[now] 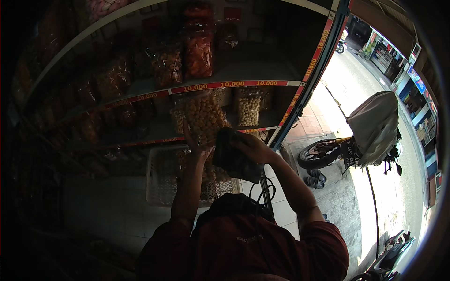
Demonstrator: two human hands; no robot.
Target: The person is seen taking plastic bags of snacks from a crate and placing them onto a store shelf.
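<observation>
My left hand (197,145) grips a clear plastic bag of rounded tan snacks (204,116) by its lower left side. The bag is held up in front of the lower shelf. In my right hand (251,147) is a bunched dark cloth (232,158), close against the bag's lower right corner. Behind the bag, on that shelf, stands another clear bag of pale round snacks (249,109). Below my hands a pale plastic basket (154,175) sits on the floor, with bagged snacks partly hidden by my arms and the cloth.
Shelf edges carry red printed price strips (211,85). Filled bags, including one of orange snacks (198,52), line the upper shelf. A blue metal post (297,112) bounds the shelving on the right. Outside are a covered motorcycle (372,130), sandals (315,179) and the street.
</observation>
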